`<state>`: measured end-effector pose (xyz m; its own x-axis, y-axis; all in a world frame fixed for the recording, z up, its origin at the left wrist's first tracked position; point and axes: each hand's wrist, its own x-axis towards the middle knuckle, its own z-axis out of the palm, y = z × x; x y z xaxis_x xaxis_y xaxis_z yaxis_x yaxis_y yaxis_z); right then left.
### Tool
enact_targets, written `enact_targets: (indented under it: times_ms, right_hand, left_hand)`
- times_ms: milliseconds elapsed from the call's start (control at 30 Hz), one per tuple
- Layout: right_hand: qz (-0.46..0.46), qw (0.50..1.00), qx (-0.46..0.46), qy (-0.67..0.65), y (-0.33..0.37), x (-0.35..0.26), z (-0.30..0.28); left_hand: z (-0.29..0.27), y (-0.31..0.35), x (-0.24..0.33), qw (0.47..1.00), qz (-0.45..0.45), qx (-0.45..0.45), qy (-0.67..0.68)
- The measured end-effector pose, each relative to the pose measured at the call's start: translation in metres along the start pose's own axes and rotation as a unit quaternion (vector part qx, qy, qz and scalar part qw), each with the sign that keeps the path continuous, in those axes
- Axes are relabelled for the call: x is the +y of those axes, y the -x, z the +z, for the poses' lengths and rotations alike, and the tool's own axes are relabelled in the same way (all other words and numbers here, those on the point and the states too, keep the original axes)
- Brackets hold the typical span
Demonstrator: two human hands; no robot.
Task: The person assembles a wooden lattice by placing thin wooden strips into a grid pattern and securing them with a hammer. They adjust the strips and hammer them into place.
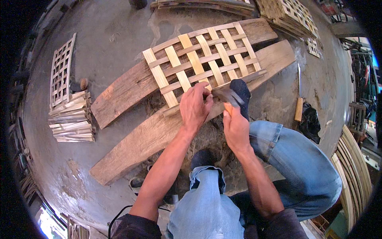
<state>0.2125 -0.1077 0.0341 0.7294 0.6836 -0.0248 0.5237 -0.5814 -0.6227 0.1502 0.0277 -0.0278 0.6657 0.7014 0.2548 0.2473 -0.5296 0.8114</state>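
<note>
The right hand (237,130) grips a dark-headed, orange-handled hammer (229,96); the left hand (194,106), fingers curled, hold unclear, is at the near edge of a pale woven wooden-strip lattice (193,59) lying across two brown wooden planks (133,145).

Blurred hammer (229,95), covered grip, cut-off edges.
The hammer's head is smeared, and the right hand (237,129) hides most of its handle. Whether the left hand (195,105) pinches anything between its fingertips is too small to tell; that hand also covers part of the lattice (193,55). A dark-socked foot (241,95) hides some of the near plank (131,155). The upper edge crops a strip stack (203,5) and a dark container (138,3); the lower edge crops both sleeves (137,228).
</note>
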Motion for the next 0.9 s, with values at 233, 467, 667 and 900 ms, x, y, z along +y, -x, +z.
enact_targets:
  times_ms: [233, 467, 667, 900]
  right_hand:
    - [0.003, 0.999, -0.027, 0.02, -0.006, -0.004, -0.002]
    - [-0.015, 1.0, -0.009, 0.021, -0.001, -0.003, 0.006]
    - [-0.001, 1.0, -0.022, 0.017, 0.003, 0.0, 0.006]
    - [-0.016, 0.999, 0.048, 0.002, 0.002, -0.008, -0.003]
  left_hand:
    - [0.002, 0.0, -0.002, 1.0, -0.01, 0.01, 0.0]
    - [0.004, -0.001, -0.008, 0.999, 0.026, 0.029, 0.012]
    - [0.004, 0.001, -0.007, 0.999, -0.006, 0.008, 0.032]
    - [-0.001, 0.004, -0.004, 0.999, -0.033, -0.005, 0.031]
